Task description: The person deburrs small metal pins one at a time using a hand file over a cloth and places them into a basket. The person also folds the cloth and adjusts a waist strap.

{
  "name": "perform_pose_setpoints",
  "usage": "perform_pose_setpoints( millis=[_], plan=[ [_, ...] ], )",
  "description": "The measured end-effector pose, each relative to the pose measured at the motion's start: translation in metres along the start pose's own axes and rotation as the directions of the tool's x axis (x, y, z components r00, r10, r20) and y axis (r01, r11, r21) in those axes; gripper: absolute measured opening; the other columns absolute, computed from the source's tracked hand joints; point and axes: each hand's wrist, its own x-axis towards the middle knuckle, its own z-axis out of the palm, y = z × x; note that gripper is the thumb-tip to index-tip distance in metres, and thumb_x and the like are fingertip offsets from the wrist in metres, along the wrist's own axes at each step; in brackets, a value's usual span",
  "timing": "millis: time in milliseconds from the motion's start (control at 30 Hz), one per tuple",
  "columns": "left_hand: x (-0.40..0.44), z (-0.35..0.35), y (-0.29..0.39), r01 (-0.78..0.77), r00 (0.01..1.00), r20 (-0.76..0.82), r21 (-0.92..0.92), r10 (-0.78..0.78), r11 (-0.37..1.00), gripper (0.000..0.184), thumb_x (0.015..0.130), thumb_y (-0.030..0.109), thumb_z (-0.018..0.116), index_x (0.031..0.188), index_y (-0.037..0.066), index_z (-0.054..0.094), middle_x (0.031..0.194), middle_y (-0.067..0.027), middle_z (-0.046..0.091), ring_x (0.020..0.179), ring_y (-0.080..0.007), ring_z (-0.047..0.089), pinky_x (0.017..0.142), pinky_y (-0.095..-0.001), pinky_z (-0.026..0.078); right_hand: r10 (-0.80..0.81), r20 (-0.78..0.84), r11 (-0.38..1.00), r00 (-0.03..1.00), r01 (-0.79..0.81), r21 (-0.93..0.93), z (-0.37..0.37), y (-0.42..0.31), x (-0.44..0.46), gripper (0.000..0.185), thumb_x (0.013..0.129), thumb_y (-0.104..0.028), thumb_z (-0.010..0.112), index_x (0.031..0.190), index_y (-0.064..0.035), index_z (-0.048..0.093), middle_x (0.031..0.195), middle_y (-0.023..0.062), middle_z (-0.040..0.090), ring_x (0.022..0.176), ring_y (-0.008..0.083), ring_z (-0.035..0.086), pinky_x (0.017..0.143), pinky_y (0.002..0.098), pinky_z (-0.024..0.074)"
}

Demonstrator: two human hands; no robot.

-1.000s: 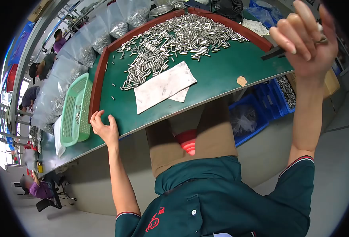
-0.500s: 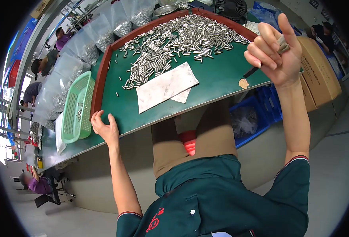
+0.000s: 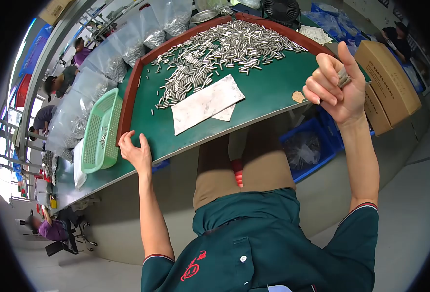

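My right hand [image 3: 339, 90] is raised above the right front edge of the green table [image 3: 268, 90]. Its fingers curl around a few small greyish pieces [image 3: 343, 78] that look like metal pins, mostly hidden in the palm; the thumb points up. My left hand [image 3: 137, 153] rests at the left front edge, by the end of the red-brown rim [image 3: 128, 104], with fingers apart and nothing in them. A wide heap of short shiny metal pins [image 3: 195, 73] covers the back of the table. In front of it lies a smudged white sheet [image 3: 207, 104], over a smaller paper.
A green plastic basket [image 3: 98, 131] with a few pins stands left of the rim. Clear bags of metal parts [image 3: 98, 87] line the left side. Cardboard boxes [image 3: 388, 82] and a blue bin [image 3: 310, 151] are at right. A black fan [image 3: 280, 12] stands behind; several people work at left.
My right hand has come lower and a little left, still curled. The view has shifted slightly; my left hand stays at the table's edge.
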Motion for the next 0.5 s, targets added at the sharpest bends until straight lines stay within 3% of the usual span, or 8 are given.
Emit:
perform_pose_setpoints(
  millis=[500],
  plan=[
    [0.0, -0.002, 0.001, 0.018, 0.994, -0.102, -0.057, -0.024, 0.998, 0.026, 0.07, 0.016, 0.061, 0.094, 0.006, 0.055, 0.105, -0.0104, 0.048, 0.104, -0.0274, 0.045, 0.094, -0.0422, 0.028, 0.005, 0.034, 1.0, 0.999, -0.004, -0.03, 0.04, 0.007, 0.007, 0.051, 0.094, -0.044, 0.028, 0.056, -0.012, 0.039, 0.036, -0.0048, 0.026, 0.031, 0.0081, 0.029, 0.045, 0.0259, 0.0412]
  ],
)
